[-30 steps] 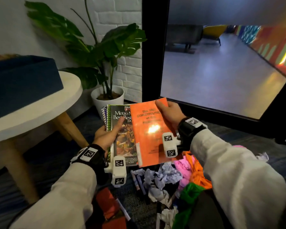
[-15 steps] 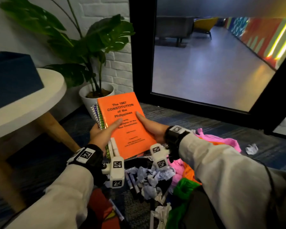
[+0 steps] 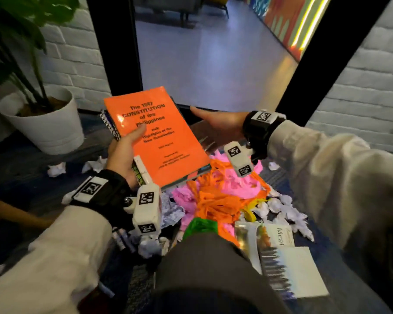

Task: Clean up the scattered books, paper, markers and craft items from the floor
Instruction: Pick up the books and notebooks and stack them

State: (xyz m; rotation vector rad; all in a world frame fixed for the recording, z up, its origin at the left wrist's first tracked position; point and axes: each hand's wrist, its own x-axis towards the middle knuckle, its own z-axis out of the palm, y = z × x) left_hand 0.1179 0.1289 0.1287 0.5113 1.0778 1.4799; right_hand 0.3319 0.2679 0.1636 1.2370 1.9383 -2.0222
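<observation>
The left hand (image 3: 123, 152) grips a stack of books (image 3: 111, 126) topped by the orange Constitution book (image 3: 159, 137), thumb on its cover; the right hand (image 3: 216, 125) is spread open just beside it.

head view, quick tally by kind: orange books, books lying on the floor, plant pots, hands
orange book: 1
books on the floor: 2
plant pot: 1
hands: 2, left hand, right hand
total: 6
</observation>
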